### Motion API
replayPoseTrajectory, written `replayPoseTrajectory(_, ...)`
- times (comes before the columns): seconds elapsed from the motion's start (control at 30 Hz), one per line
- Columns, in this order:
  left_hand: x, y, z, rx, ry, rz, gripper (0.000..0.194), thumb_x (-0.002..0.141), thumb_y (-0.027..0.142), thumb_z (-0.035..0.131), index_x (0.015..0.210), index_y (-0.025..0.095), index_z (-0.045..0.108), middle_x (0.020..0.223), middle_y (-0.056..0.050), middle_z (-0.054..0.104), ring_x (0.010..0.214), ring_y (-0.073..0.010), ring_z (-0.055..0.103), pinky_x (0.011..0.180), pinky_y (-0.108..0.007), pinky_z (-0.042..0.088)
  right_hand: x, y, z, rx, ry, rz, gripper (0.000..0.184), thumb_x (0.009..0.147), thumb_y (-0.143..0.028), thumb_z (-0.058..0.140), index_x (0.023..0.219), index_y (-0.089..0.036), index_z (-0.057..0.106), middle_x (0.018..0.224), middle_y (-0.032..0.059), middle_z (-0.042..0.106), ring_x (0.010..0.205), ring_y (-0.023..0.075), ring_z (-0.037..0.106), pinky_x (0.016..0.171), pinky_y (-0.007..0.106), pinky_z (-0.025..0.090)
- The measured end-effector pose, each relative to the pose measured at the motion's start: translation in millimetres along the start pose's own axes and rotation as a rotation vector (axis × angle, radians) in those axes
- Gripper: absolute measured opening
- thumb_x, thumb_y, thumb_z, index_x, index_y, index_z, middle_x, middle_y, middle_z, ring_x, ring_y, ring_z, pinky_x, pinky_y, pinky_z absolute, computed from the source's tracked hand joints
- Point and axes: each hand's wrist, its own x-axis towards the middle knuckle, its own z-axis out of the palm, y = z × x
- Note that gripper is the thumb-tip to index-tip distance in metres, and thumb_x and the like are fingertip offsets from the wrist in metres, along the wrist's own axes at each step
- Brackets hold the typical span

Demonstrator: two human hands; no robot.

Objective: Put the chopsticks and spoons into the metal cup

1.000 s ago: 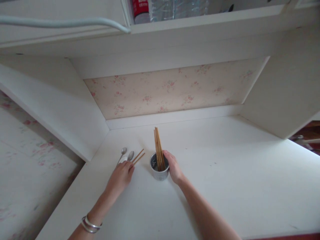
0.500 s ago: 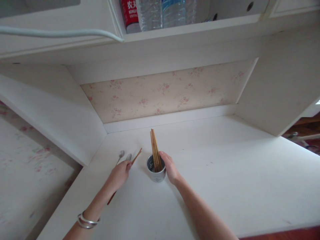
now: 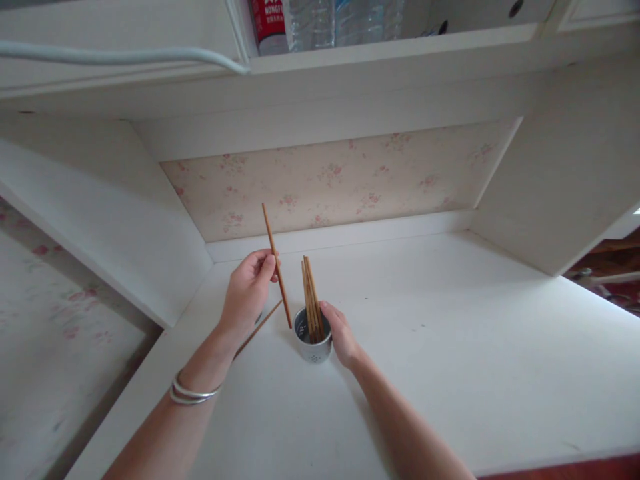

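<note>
Sticks [image 3: 311, 303] are already gathered in the cup [image 3: 315, 353] held by the right hand [image 3: 344, 337], one stick [image 3: 281, 287] is pinched in the left hand [image 3: 247, 288], and another stick [image 3: 257, 329] is left outside.

A chopstick [image 3: 281, 283] was held tilted in the left hand [image 3: 247, 287], its lower end just beside the cup [image 3: 314, 353]. The cup, in which a chopstick bundle [image 3: 311, 300] was stood, was clasped by the right hand [image 3: 343, 335], while another chopstick [image 3: 257, 331] was seen lying on the counter [image 3: 425, 373].
</note>
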Motion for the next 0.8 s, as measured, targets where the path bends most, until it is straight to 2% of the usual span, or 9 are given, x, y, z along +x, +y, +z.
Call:
replayPoseTrajectory(0.17,-4.1,-29.4,16.5,0.074,-0.005,-0.08,0.041,0.084,0.051,0.057,0.101,0.014,0.063,0.084,-0.004,0.066,0.069,-0.0131,0.058,0.065,-0.025,0.048,-0.3,-0.6,0.3,0.004,-0.031,-0.007,0.04,0.09,-0.054,0.049,0.085,-0.018,0.066,0.083,0.0022,0.066,0.081,0.0196,0.057,0.077,0.03,0.043)
replayPoseTrajectory(0.4,-12.9,-55.5,21.0,0.121,0.02,-0.085,0.039,0.085,0.052,0.055,0.1,0.016,0.061,0.084,-0.003,0.066,0.069,-0.0144,0.061,0.065,-0.026,0.05,0.4,0.4,-0.4,0.013,-0.067,0.009,0.04,0.091,-0.054,0.047,0.085,-0.019,0.066,0.084,0.0033,0.067,0.083,0.0207,0.058,0.078,0.032,0.045)
replayPoseTrajectory(0.57,-30.2,-76.5,24.4,0.188,-0.043,-0.129,0.04,0.086,0.053,0.054,0.102,0.016,0.062,0.09,-0.007,0.069,0.077,-0.0177,0.065,0.071,-0.029,0.052,1.4,-1.6,-0.1,0.017,-0.065,-0.023,0.038,0.091,-0.052,0.049,0.087,-0.019,0.067,0.085,0.0023,0.066,0.082,0.0196,0.057,0.078,0.03,0.044)
replayPoseTrajectory(0.8,-50.9,-79.7,26.5,0.272,-0.119,-0.16,0.037,0.087,0.051,0.052,0.098,0.017,0.065,0.097,-0.01,0.072,0.091,-0.0229,0.066,0.083,-0.035,0.049,1.3,-4.1,-0.7,0.001,-0.065,-0.049,0.037,0.092,-0.051,0.048,0.084,-0.019,0.067,0.085,0.0019,0.066,0.085,0.0194,0.055,0.082,0.03,0.042)
